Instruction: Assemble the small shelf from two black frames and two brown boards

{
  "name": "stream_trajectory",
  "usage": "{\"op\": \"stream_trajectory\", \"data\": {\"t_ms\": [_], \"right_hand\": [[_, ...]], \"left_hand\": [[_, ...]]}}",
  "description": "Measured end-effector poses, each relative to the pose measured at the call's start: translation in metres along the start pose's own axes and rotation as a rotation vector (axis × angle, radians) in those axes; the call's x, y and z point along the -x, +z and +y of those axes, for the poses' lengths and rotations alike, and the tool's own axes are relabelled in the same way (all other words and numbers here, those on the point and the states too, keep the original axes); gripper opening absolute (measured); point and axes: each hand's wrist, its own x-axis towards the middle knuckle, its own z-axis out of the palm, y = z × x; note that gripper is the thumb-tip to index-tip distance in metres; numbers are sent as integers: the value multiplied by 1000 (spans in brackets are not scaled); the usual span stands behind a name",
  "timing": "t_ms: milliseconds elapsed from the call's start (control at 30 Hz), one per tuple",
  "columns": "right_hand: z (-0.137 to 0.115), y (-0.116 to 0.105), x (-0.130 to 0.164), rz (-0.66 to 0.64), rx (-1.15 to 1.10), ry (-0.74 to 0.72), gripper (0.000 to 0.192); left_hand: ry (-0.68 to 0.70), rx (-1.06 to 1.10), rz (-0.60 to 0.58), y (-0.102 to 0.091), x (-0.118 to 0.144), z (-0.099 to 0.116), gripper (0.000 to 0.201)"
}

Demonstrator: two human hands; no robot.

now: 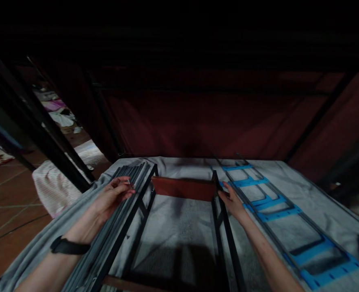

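While L hand (118,194) pinches a small metal pc (129,182) b/w thumb + fingertips, above gray rods (114,227), R hand (232,200) is part-curled at R side of dark frame (231,243), can't tell if gripping. Frame's on gray cloth (167,231) b/w both arms, red-brown board (182,188) across far end.

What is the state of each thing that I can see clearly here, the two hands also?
Left hand: pinching a small metal piece
Right hand: at the dark frame, contact seems likely
Dark frame: upright or lying, cannot tell
Reddish board: set across between the frame's sides
Grey rods: lying side by side
Blue-barred pieces: lying on the sheet
Grey sheet: spread out, wrinkled
Wristband: worn
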Motion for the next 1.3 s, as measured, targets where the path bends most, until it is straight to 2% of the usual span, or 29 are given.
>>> {"op": "stream_trajectory", "data": {"t_ms": [100,167,233,333,433,533,633,733,800,833,933,1000,1067,1133,1200,1300], "right_hand": [[0,-5,6,90,-160,57,62],[-8,-10,14,117,-248,68,56],[-23,-15,26,87,-336,83,51],[-47,-19,45,-18,-480,156,48],[-60,-19,56,-69,-550,199,49],[-58,-17,55,-35,-598,218,50],[-51,-18,50,-7,-600,195,42],[-44,-21,47,14,-537,151,35],[-37,-24,42,31,-512,149,36],[-33,-26,39,49,-517,162,38],[-17,-29,21,123,-558,242,46],[-6,-28,8,150,-589,299,52],[1,-25,-2,145,-632,344,57],[5,-18,-7,117,-682,374,57],[7,-9,-8,88,-727,387,51],[12,5,-7,51,-694,316,42]], "left_hand": [[3,-52,-291,67,20,8,40],[-7,-137,-481,115,34,-5,32],[68,-188,-589,161,46,-29,26],[187,-243,-679,215,57,-70,18],[252,-271,-685,245,63,-98,10],[235,-262,-697,259,65,-112,9],[218,-251,-685,266,66,-118,15],[190,-272,-756,269,63,-118,24],[237,-338,-784,268,57,-112,29],[315,-412,-766,267,51,-107,31],[684,-794,-648,257,22,-90,33],[809,-1053,-697,248,-1,-85,39],[804,-1230,-761,239,-23,-87,47],[729,-1349,-798,232,-38,-95,51],[674,-1425,-817,229,-46,-102,52],[697,-1431,-892,236,-45,-106,57]]}}
